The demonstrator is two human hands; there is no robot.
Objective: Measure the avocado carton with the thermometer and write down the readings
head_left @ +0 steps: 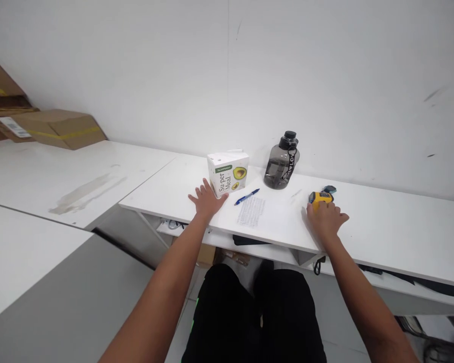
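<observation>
My left hand (207, 200) lies on the white desk with its fingers spread. Its thumb reaches along the lower front of a white "Su-per Meal" box (222, 174) printed with avocados; I cannot tell whether it presses on it. My right hand (324, 219) is closed around what looks like a yellow tape measure (320, 197), whose near side the fingers hide. Just behind that is a small teal object (329, 189), too small to name. Between the hands, a blue pen (246, 197) lies by a patch of printed or written text (251, 211).
A dark, see-through water bottle (281, 162) with a black cap stands near the wall. Cardboard boxes (62, 128) sit on the left-hand table (18, 176). Below the desktop (393, 217) runs a shelf holding a black flat item (249, 240) and cables.
</observation>
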